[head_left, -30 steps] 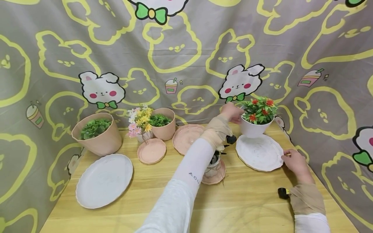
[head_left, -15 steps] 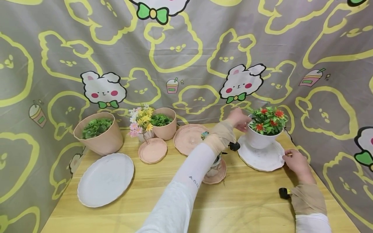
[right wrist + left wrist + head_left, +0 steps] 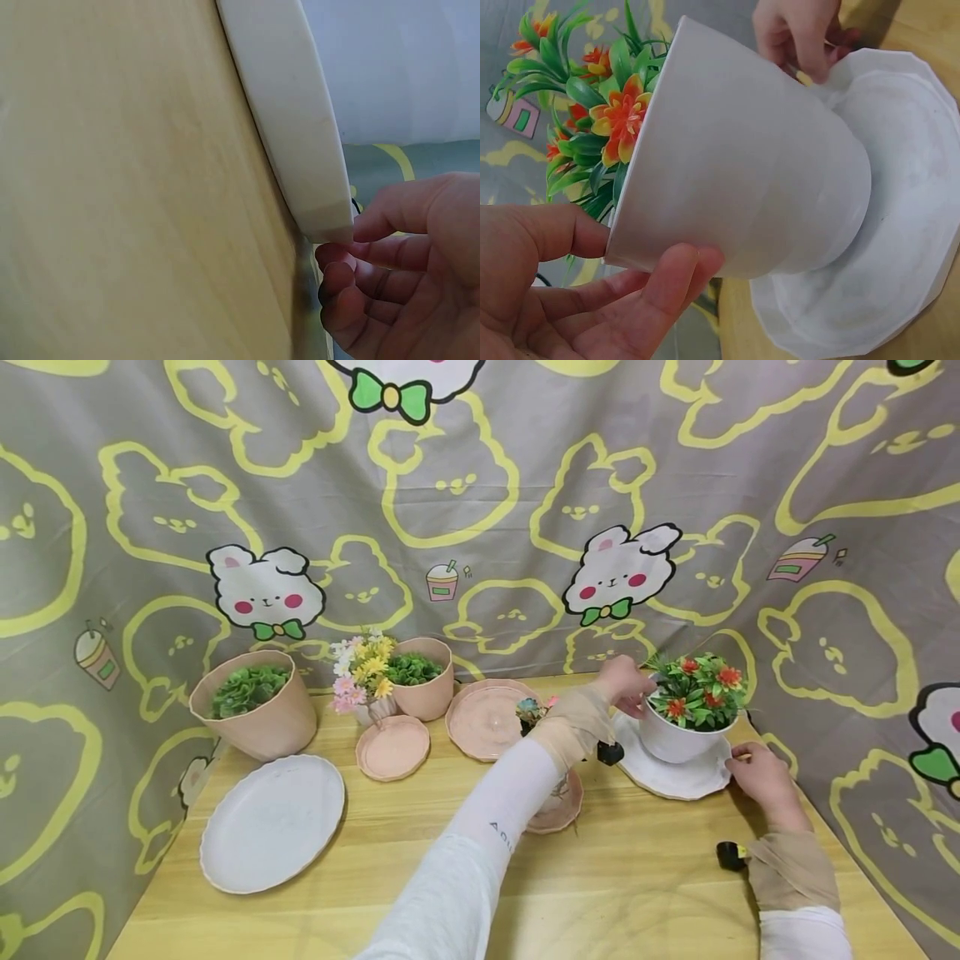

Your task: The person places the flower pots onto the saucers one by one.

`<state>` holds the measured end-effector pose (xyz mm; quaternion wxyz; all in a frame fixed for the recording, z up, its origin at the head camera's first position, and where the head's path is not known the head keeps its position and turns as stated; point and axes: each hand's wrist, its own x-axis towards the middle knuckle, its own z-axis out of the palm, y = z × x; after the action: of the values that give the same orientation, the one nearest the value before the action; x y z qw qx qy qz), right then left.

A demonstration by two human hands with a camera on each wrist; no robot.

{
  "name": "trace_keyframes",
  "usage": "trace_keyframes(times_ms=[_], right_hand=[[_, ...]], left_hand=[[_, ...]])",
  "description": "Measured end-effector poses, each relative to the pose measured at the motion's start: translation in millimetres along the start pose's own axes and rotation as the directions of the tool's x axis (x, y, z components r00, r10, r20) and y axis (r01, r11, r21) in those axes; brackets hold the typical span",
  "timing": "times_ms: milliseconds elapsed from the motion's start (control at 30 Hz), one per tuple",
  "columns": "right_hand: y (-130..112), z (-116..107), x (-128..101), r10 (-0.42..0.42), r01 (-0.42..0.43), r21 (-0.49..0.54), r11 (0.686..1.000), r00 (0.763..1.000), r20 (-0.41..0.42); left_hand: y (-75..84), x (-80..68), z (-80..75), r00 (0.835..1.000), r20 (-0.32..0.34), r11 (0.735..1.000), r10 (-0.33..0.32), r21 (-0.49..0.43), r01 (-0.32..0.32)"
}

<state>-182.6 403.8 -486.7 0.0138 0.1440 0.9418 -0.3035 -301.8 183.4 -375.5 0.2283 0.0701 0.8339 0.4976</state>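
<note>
The white pot (image 3: 742,157) looks to me like smooth plastic with a soft sheen, its leaves (image 3: 620,64) slightly shiny plastic. The white saucer (image 3: 911,187) seems smooth, faintly marked; the table (image 3: 637,877), smooth grained wood; the backdrop (image 3: 525,556), creased cloth.

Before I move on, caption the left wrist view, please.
Left fingers grip a white pot of orange flowers over a white plate, right fingers at its edge.

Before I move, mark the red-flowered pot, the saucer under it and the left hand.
Red-flowered pot (image 3: 742,154), left wrist view: outer wall.
White saucer (image 3: 909,199), left wrist view: inner surface.
Left hand (image 3: 626,682), head view: back.
</note>
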Motion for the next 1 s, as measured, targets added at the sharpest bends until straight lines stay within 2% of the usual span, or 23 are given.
trace_keyframes(times_ms=[467,733,1000], right_hand=[[-0.2,-0.7,1.7,0.010,-0.011,0.019,1.000,1.000,0.020],[0.6,-0.4,2.0,0.007,-0.007,0.026,1.000,1.000,0.028],[-0.7,-1.2,-0.1,0.010,-0.010,0.011,1.000,1.000,0.020]], left_hand=[[-4.4,-2.0,9.0,1.000,-0.006,0.999,-0.015,0.039,0.015],[-5.6,-2.4,7.2,1.000,0.011,0.999,-0.008,0.034,0.008],[-0.6,0.8,2.9,1.000,0.012,0.995,-0.016,0.098,0.015]])
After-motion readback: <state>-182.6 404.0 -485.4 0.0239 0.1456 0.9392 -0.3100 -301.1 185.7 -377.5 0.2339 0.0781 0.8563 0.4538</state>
